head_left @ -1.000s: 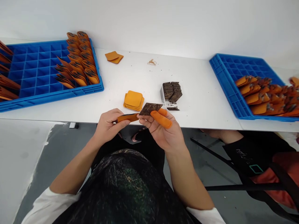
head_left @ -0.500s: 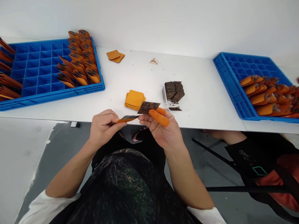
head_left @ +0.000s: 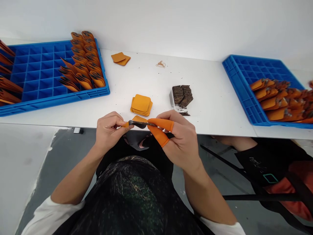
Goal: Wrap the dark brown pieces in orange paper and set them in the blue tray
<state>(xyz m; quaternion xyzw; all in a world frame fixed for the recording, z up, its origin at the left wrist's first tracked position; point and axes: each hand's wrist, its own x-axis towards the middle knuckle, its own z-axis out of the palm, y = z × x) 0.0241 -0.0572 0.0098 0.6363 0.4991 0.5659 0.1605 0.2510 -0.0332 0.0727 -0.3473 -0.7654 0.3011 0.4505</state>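
Note:
My left hand (head_left: 109, 129) pinches the edge of an orange pouch (head_left: 139, 118) with a dark lining, in front of me near the table's front edge. My right hand (head_left: 182, 138), with orange finger covers on thumb and forefinger, grips a thin dark brown square sheet (head_left: 152, 124). The sheet is seen edge-on at the pouch's mouth; how far it reaches inside is hidden. Just beyond my hands lies a stack of orange pouches (head_left: 140, 102). To its right, rows of dark brown sheets (head_left: 182, 94) stand in a small clear container (head_left: 172, 102).
A blue divided tray (head_left: 66, 96) at left and another blue tray (head_left: 241, 88) at right hold many orange pouches. Two loose orange pieces (head_left: 121, 58) and some rubber bands (head_left: 160, 64) lie toward the back. Another person's arm (head_left: 234, 142) is at the right, below table level.
My right hand has turned over and brought the dark sheet left and down to the pouch's mouth. The pouch has opened wider, with my left hand nearly in place.

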